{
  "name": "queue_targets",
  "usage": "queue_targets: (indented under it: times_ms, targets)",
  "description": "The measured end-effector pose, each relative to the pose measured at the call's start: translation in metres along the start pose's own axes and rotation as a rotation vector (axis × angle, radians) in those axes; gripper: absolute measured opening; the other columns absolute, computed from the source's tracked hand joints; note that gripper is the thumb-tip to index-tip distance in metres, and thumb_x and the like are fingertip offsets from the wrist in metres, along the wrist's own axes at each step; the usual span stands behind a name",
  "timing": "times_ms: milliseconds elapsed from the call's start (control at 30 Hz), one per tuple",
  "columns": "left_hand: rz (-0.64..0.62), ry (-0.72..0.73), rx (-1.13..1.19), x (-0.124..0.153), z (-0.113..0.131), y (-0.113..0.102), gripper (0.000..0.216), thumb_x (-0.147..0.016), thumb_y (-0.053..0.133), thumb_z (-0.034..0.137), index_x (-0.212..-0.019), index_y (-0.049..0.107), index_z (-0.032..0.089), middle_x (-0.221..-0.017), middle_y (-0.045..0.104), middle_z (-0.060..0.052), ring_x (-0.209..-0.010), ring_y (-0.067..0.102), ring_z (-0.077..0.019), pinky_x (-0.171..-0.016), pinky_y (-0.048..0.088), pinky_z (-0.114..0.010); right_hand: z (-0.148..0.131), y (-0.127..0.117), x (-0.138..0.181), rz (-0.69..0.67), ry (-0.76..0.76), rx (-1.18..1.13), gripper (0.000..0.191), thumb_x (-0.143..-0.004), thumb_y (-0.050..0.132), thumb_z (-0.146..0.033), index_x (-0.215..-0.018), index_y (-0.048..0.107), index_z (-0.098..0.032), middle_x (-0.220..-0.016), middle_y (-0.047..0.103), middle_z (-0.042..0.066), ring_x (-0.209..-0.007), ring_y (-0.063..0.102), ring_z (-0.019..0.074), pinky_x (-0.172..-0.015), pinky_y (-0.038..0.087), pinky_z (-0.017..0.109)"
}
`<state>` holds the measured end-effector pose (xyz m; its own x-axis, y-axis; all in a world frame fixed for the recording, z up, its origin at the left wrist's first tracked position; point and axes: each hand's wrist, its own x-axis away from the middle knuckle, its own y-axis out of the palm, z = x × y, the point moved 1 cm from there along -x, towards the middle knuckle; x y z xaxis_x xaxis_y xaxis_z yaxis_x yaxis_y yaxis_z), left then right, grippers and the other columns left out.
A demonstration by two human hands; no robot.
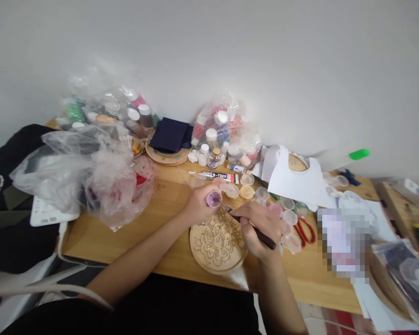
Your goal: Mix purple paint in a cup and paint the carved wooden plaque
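Note:
A round wooden disc (pixel 216 244) with a gold-outlined flower pattern lies on the wooden table (pixel 132 232) in front of me. My left hand (pixel 199 203) is closed around a small pot of purple colour (pixel 213 198) just above the disc. My right hand (pixel 260 228) grips a dark slim brush or pen (pixel 261 237) in a writing hold, its tip reaching toward the pot at the disc's upper edge.
Several small clear cups (pixel 289 217) and red-handled scissors (pixel 305 231) lie right of the hands. A B-7000 glue tube (pixel 218 176), bags of bead jars (pixel 223 128), crumpled plastic bags (pixel 90 172), an embroidery hoop with dark cloth (pixel 168 142) and papers (pixel 300 181) crowd the table.

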<state>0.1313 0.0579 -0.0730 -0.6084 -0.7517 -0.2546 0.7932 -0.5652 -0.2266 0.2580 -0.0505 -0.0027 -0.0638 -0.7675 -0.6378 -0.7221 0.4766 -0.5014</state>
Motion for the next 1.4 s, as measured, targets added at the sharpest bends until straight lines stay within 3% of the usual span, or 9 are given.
queue_targets:
  times_ms: [1400]
  targets:
    - [0.042,0.067,-0.011,-0.0017,-0.0021,-0.004,0.009,-0.068,0.06,0.01,-0.069,0.056,0.018,-0.07,0.063,0.001,-0.067,0.059,-0.0135,-0.063,0.045,-0.023,0.0016,0.0029,0.0,0.012,-0.008,-0.004,0.026,-0.082,0.047,-0.003,-0.084,0.067,-0.019,-0.068,0.069,0.002,-0.065,0.068,0.0159,-0.06,0.055,0.028]
